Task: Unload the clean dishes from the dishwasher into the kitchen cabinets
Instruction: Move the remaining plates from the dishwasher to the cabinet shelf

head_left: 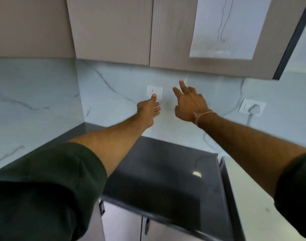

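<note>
Head: left hand (147,112), right hand (190,105) outstretched; cabinet (114,32) closed.

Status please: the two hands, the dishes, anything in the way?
Hands open: left hand, right hand, both stretched toward upper cabinet doors. Doors shut; no dish in view. Nothing between hands and doors.

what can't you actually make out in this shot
All in the head view:
Dishwasher and dishes: outside the frame.
Wall cabinet insides: hidden by its closed doors.
Right hand palm: turned away, only its back shows.
Pale panel at top right: blurred; glass or reflection, unclear.
Base cabinet: cut off by the bottom edge.
</note>
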Tool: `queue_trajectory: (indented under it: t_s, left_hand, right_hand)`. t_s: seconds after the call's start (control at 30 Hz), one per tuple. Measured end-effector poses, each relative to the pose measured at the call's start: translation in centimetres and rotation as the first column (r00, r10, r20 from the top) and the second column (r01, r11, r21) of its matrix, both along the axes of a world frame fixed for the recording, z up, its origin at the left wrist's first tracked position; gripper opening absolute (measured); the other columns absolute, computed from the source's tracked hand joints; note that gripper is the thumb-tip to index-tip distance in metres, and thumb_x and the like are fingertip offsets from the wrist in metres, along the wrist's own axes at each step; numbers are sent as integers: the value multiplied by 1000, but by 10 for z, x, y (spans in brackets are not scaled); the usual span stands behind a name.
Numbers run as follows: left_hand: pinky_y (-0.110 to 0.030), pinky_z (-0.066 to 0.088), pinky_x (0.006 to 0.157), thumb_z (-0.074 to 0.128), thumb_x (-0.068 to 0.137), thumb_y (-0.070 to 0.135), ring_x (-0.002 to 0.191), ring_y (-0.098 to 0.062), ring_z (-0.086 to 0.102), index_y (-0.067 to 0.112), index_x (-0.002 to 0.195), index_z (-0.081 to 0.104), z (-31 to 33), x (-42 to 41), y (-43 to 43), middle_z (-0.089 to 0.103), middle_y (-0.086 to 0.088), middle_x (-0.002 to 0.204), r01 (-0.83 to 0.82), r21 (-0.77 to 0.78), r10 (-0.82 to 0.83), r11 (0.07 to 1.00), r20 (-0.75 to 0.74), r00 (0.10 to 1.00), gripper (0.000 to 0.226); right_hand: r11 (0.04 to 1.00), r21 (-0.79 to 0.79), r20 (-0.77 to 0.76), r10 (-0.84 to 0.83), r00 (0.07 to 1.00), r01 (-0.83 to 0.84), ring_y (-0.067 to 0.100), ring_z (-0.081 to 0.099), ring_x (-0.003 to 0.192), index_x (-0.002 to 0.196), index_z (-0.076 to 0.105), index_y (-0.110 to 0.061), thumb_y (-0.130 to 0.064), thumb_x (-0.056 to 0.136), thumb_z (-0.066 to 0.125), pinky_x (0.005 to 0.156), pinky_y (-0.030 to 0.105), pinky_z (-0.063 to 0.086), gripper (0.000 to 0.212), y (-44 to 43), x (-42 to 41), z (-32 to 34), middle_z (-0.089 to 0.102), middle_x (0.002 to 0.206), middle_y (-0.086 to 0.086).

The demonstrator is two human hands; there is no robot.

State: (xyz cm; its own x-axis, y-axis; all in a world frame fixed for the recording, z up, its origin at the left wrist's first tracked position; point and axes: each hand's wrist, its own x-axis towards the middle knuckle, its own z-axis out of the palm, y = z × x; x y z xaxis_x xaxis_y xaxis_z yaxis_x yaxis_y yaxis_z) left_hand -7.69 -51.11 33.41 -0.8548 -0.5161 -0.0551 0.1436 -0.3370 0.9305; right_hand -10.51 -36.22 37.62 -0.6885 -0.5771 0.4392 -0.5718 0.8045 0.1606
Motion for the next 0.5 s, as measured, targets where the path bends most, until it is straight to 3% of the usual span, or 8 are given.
queue_trajectory:
  t_s: [0.1,0.23,0.37,0.5]
  left_hand:
    - [-39,54,97,55,99,36,111,-27,65,3,128,58,-50,37,19,65,-10,126,-59,-59,66,996,117,991,44]
    - [-29,55,72,59,98,35,83,-16,65,7,109,66,-128,84,37,70,-5,102,-133,-134,162,982,241,957,31]
    - [-32,57,75,64,95,31,77,-16,67,15,88,68,-199,129,50,74,-3,93,-178,-171,230,969,368,901,18]
    - [-31,56,71,65,92,31,74,-15,67,14,92,70,-249,168,57,76,-1,90,-190,-161,243,968,441,864,18]
  right_hand:
    - [998,5,55,64,996,-64,38,32,138,150,26,-19,-28,89,57,106,51,38,69,16,32,-45,8,162,8]
    - [986,22,161,161,974,-167,39,41,128,145,33,-14,-26,88,56,96,49,44,62,41,71,-104,11,161,9]
    - [982,-10,259,184,948,-188,37,42,129,143,37,-12,-28,91,52,97,48,45,56,64,105,-163,17,160,9]
    - [984,-48,353,178,918,-172,35,42,131,143,37,-16,-27,91,51,100,49,44,55,78,129,-211,22,159,8]
